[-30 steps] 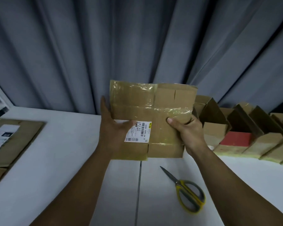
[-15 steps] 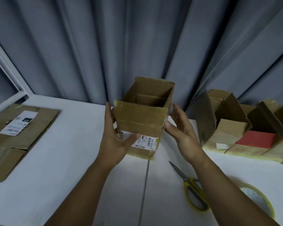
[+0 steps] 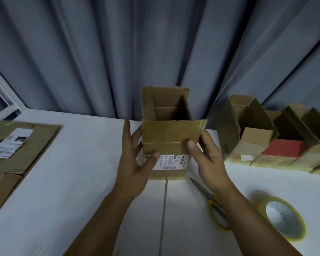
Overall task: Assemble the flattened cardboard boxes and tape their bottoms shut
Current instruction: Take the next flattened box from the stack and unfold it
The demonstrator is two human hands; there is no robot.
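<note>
An assembled cardboard box (image 3: 166, 133) stands upright on the white table (image 3: 78, 200), its top flaps open and a white shipping label on its near face. My left hand (image 3: 135, 163) lies against its left side with straight fingers, the thumb touching the label. My right hand (image 3: 209, 163) grips the box's right front corner, thumb on the near face and fingers curled behind the flap. A yellow-rimmed tape roll (image 3: 262, 204) lies at the right, by my right forearm. Flattened boxes (image 3: 17, 156) lie at the left edge.
Yellow-handled scissors (image 3: 216, 209) lie just right of the box, partly under my right forearm. A row of assembled boxes (image 3: 257, 145), one with a red face, stands at the back right. A grey curtain (image 3: 155, 52) hangs behind the table.
The box, held up bottom towards me a second ago, has been set upright on the table and turned square to me. Both hands have come back onto its sides.
</note>
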